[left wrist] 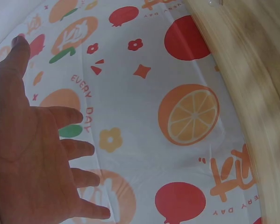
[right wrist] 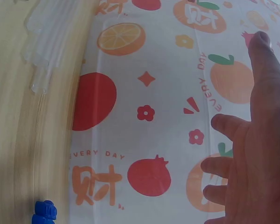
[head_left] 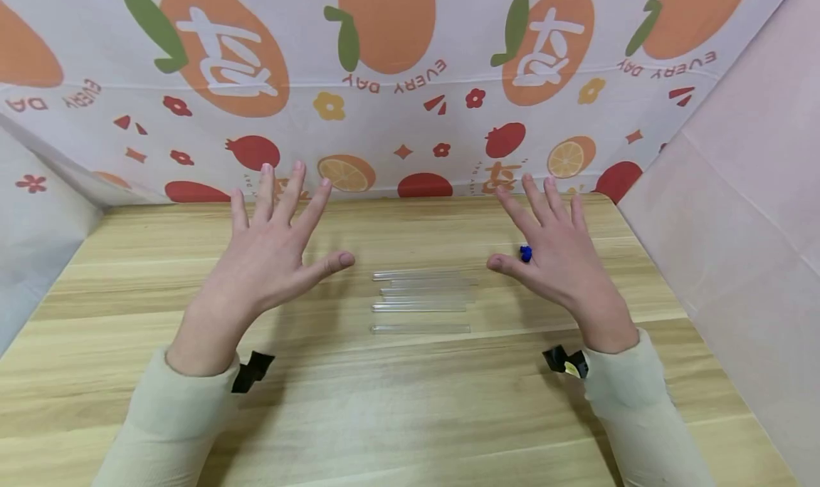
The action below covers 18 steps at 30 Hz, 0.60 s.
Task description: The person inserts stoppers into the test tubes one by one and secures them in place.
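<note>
Several slim clear test tubes (head_left: 419,307) lie side by side at the middle of the table, with one tube (head_left: 419,329) set slightly apart on the near side. To their left, my left hand (head_left: 259,259) is held above the table, fingers spread and holding nothing. On the other side my right hand (head_left: 560,259) hovers likewise, palm down and fingers apart. A small lumpy blue thing (head_left: 525,253) shows beside the right thumb and is partly covered by that hand in the head view. The right wrist view shows this blue piece (right wrist: 45,210) on the wood, apart from the hand.
The wooden table (head_left: 410,409) meets a fruit-printed cloth (head_left: 397,131) hung along its back edge. Pale cloth walls (head_left: 737,188) stand at both sides. Black wrist-worn pieces (head_left: 253,372) stick out from the cuffs.
</note>
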Available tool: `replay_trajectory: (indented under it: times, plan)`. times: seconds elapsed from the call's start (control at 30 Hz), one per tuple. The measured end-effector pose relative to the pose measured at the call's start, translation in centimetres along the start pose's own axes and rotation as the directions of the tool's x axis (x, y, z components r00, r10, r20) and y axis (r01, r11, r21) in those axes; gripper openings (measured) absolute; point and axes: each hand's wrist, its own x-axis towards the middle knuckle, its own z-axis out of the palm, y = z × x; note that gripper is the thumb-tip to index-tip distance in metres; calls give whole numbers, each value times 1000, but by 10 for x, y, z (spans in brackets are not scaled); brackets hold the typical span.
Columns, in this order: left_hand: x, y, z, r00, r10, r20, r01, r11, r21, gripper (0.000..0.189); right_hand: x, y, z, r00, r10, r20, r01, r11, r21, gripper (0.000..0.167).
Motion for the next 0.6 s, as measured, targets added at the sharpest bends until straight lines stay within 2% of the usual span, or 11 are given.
replay_trajectory:
  times: [0.37, 0.6]
  plan:
    - [2, 4, -2, 999, 37, 13, -36, 999, -35, 95, -2, 12, -7, 996, 46, -71, -40, 996, 82, 69]
    - [0, 11, 3, 994, 110, 0, -110, 991, -73, 94, 0, 23, -6, 992, 96, -77, -90, 993, 76, 68]
